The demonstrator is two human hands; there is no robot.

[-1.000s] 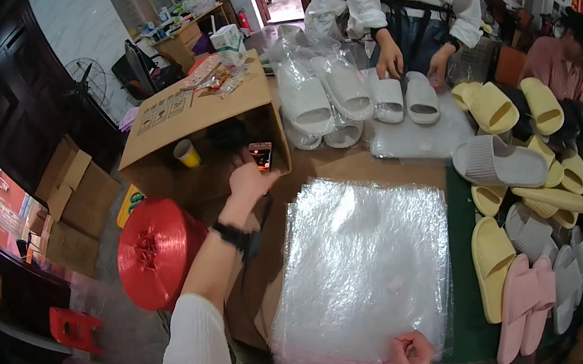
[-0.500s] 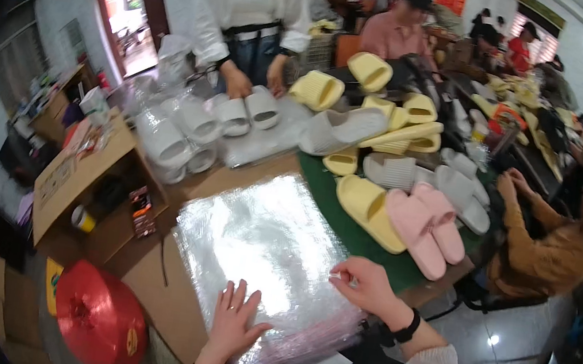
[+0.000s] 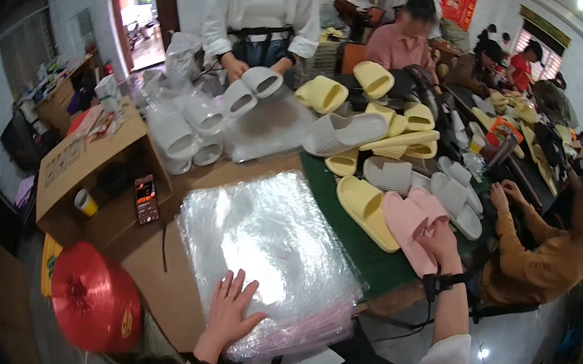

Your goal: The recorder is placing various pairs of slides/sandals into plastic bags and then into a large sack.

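Observation:
My left hand point(image 3: 230, 314) lies flat with its fingers spread on the near left part of a stack of clear plastic bags point(image 3: 263, 230). The bags' near edge looks pinkish. To the right, my right hand point(image 3: 442, 247) reaches over a pair of pink slippers point(image 3: 404, 222), fingers bent in against the strap of the right one and partly hiding it. The slippers rest on a green cloth point(image 3: 344, 226). Beside them is a yellow slipper point(image 3: 367, 210), with several grey and yellow slippers heaped behind.
Across the table a person in white holds grey slippers point(image 3: 252, 92) near bagged slippers point(image 3: 173, 130). An open cardboard box point(image 3: 59, 184) at left holds a phone point(image 3: 146, 200) and a cup point(image 3: 86, 203). A red roll of plastic twine point(image 3: 96, 296) stands nearer. A person in brown point(image 3: 546, 234) sits at right.
My right hand has moved from the bags' right edge out to the pink slippers. My left hand stays on the bags. The person in white has raised the grey slippers.

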